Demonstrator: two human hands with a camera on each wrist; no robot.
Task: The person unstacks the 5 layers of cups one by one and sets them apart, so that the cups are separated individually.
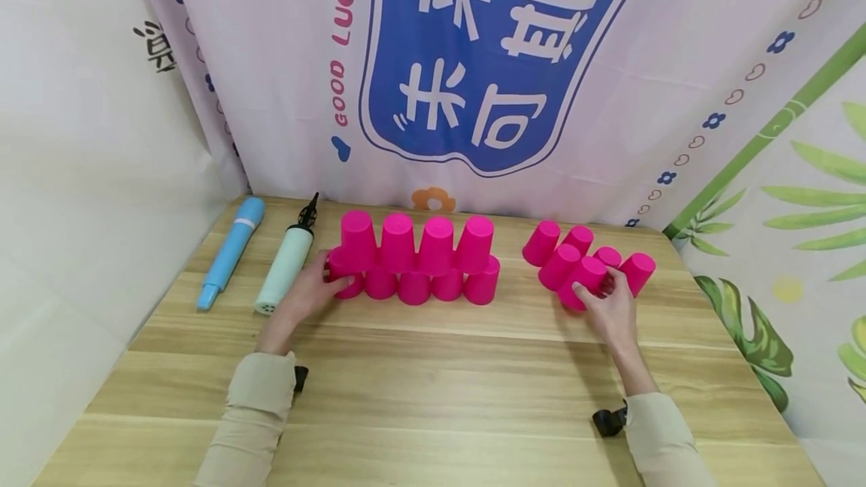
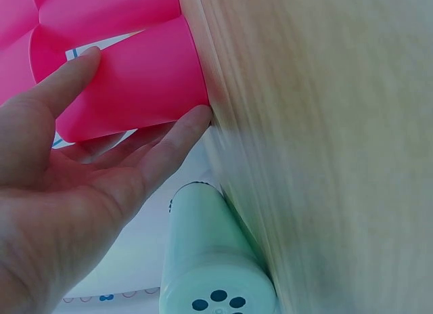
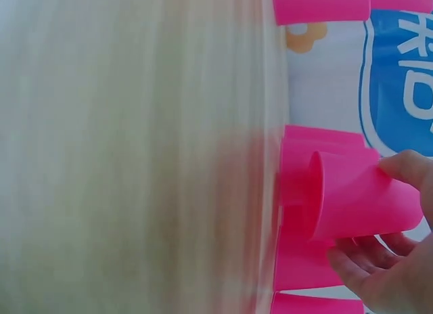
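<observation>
Several pink cups stand upside down in two rows, an upper row [image 1: 416, 243] resting on a lower row [image 1: 414, 288]. At the left end of the lower row, my left hand [image 1: 307, 297] holds the end cup [image 2: 145, 84], thumb on one side and fingers on the other. To the right is a looser group of pink cups [image 1: 543, 243], also upside down. My right hand [image 1: 614, 316] grips one cup [image 3: 362, 195] from that group between thumb and fingers. Its rim is off the table in the right wrist view, in front of the other cups.
Left of the rows, a pale green hand pump [image 1: 286, 269] with a black nozzle lies near my left hand. Farther left lies a blue pump-like tube [image 1: 232, 254]. A printed curtain [image 1: 284, 96] hangs behind the wooden table [image 1: 433, 397].
</observation>
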